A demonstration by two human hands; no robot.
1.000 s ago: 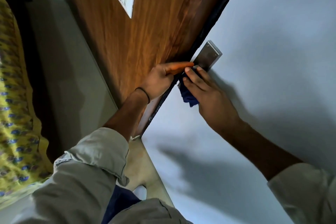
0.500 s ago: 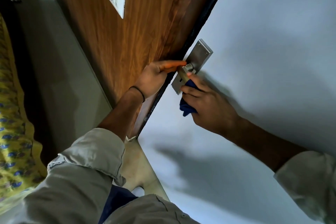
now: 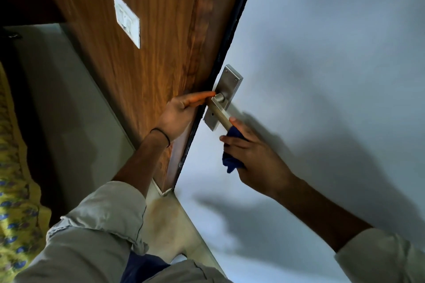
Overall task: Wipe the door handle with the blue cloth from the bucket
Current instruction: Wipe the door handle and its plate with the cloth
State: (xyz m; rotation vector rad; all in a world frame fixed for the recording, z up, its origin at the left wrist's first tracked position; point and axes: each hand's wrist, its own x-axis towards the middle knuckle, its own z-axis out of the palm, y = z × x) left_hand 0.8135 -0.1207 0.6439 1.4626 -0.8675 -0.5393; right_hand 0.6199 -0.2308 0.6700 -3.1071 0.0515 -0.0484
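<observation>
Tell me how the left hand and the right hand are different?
The left hand has straight fingers at the door edge and holds nothing; the right hand curls round the blue cloth. The left hand's wrist wears a dark band; the right hand's wrist is bare. Both are right beside the door handle.

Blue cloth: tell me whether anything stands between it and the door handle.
Nothing visible does. The right hand holds the blue cloth at the free end of the door handle. The left hand lies on the door edge, its fingertip at the handle's base, beside the cloth's path, not across it.
</observation>
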